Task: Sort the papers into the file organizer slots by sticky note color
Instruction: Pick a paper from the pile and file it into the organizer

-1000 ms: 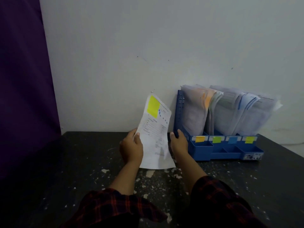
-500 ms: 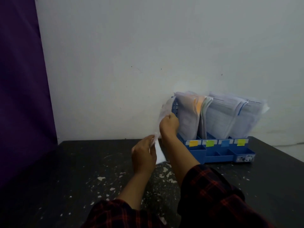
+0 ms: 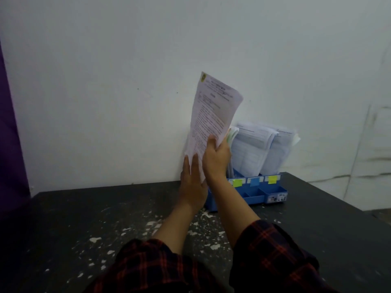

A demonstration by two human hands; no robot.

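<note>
Right now my right hand (image 3: 215, 157) holds a printed sheet of paper (image 3: 213, 115) up in front of the white wall (image 3: 105, 81), its fingers (image 3: 211, 141) curled round the sheet's lower right edge with the thumb on the printed face. The sheet stands nearly upright, tilted a little to the right, with a small yellowish emblem at its top left corner; I cannot see a sticky note on the face turned toward me. My left hand (image 3: 191, 182) lies flat against the sheet's bottom edge, its fingers (image 3: 186, 166) straight and pressed together, reaching up behind the lower left corner.

Just behind and to the right of my hands stands the blue file organizer (image 3: 260, 195), resting on the dark surface (image 3: 84, 218) against the wall. My right forearm hides its left end. Upright stacks of sorted papers (image 3: 260, 149) fill the slots I can see, leaning slightly right. On the organizer's front rail sit a green sticky note (image 3: 237, 182), a blue sticky note (image 3: 254, 181) and a yellow sticky note (image 3: 272, 179), in that order from left to right. Small open trays run along the front below them.

White flecks of chipped paint are scattered over the surface near my forearms. My plaid sleeves (image 3: 273, 261), dark with red lines, fill the bottom of the view, and a purple curtain (image 3: 10, 134) hangs at the far left.
</note>
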